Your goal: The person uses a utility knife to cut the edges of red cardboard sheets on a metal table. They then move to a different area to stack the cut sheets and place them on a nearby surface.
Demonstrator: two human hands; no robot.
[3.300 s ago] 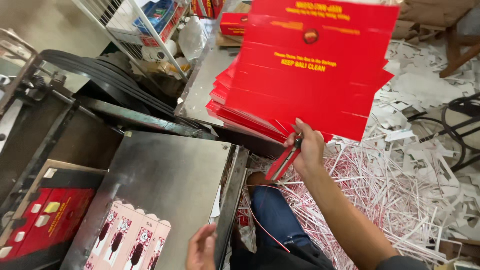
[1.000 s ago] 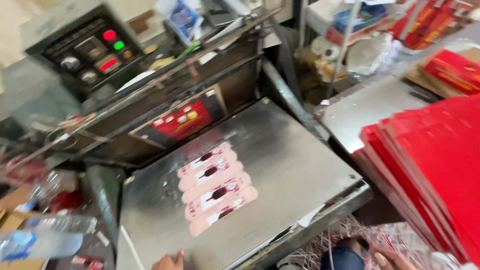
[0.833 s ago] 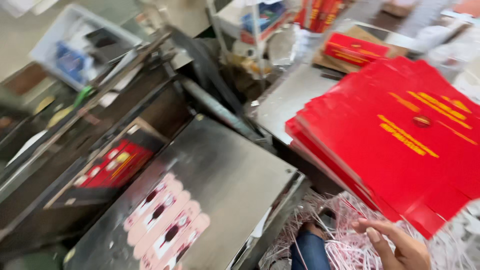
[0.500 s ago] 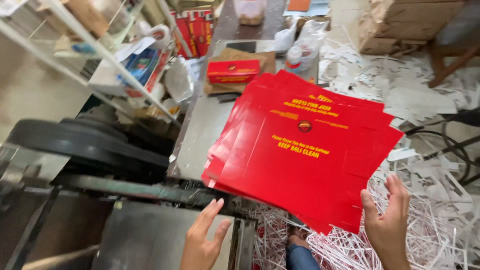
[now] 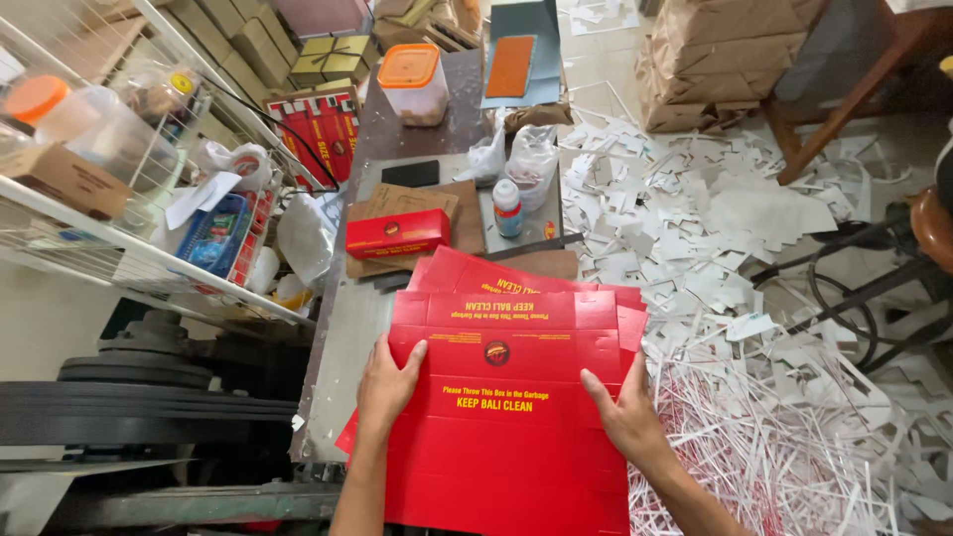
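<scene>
Red card sheets lie stacked on the steel bench (paper offcuts litter the floor); left hand and right hand press flat, fingers spread, squaring the edges

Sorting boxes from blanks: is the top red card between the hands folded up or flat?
Flat. The top red card lies spread on the stack, its crease lines unfolded, left hand and right hand at its edges.

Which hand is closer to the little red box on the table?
Probably the left hand. It rests on the left edge of the red card stack, on the same side as the little red box. The right hand is farther across.
</scene>
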